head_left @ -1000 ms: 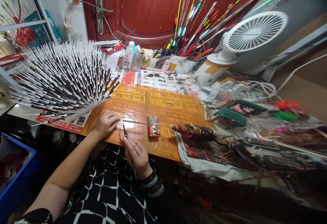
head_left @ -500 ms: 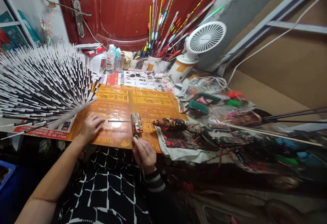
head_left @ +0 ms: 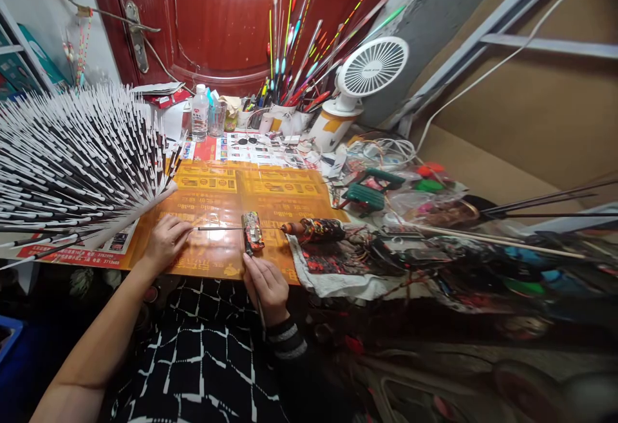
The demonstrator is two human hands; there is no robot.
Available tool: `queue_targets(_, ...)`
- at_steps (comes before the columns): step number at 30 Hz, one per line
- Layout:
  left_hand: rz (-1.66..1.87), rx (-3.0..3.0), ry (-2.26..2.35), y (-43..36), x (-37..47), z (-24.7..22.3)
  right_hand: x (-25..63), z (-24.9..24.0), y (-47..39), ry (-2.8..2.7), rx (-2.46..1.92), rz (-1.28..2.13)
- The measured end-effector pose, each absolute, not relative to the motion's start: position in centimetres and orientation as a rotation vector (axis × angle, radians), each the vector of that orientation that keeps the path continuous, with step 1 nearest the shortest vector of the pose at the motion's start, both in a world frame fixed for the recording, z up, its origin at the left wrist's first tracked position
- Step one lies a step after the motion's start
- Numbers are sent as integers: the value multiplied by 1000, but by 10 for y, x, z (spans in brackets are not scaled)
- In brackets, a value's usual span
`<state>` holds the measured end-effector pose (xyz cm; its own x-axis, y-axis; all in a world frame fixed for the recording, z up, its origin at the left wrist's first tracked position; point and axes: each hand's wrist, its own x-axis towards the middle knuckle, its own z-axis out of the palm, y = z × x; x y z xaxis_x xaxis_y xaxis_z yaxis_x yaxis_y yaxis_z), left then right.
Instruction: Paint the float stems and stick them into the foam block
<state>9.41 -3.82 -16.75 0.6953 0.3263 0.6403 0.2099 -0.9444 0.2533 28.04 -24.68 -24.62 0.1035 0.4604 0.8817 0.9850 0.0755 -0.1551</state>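
Observation:
My left hand (head_left: 168, 241) is closed, thumb and fingertips pinching the left end of a thin dark fishing float (head_left: 219, 228). The float lies level above the table, its right end at a small paint-stained block (head_left: 252, 232). Just below that block, my right hand (head_left: 266, 283) grips a slim paintbrush (head_left: 248, 254) whose dark tip touches or nearly touches the block's lower edge. The brush's handle runs down past the palm. Right of the block, a paint-spattered rotary tool (head_left: 318, 230) with a brown conical nose points at the float.
Many black-and-white floats (head_left: 91, 159) bristle from a pale board at left. A bottle (head_left: 199, 114), a glass (head_left: 217, 119) and cups of colourful floats line the back. A white fan (head_left: 374, 67), a green clamp-like tool (head_left: 365, 197), a stained cloth (head_left: 347, 284) and clutter occupy the right.
The whole view has shifted slightly, so things appear further left. Both hands keep their grips, and the brush tip stays by the block.

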Motion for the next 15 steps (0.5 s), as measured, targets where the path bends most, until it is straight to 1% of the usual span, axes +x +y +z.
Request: queue_targets(15,1124,2755,413,-39,94,-162,278,-246,-241,-1432,-1500,-824)
